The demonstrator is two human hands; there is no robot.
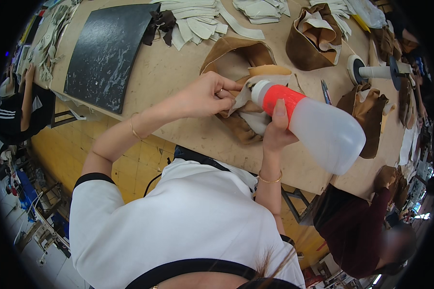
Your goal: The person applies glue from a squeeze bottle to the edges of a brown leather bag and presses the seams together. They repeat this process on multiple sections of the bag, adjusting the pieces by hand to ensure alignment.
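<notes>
My right hand (278, 130) is wrapped round a translucent white plastic squeeze bottle (327, 132) with a red band near its neck. The bottle lies tilted, its white cap end pointing left at a sewn brown leather piece (234, 46). With closed fingers, my left hand (210, 95) pinches the edge of the piece's pale lining (253, 118), right by the bottle's tip. The tip itself is partly hidden by the lining. The leather piece stands open and curved on the wooden table (178, 67), with a tan strip at its rim.
A black board (112, 53) lies at the left, beside stacks of pale cut pieces (197, 24). More brown leather pieces (313, 41) stand at the far right and right. A thread spool (376, 72) and a pen (326, 91) lie nearby. Other people sit at both sides.
</notes>
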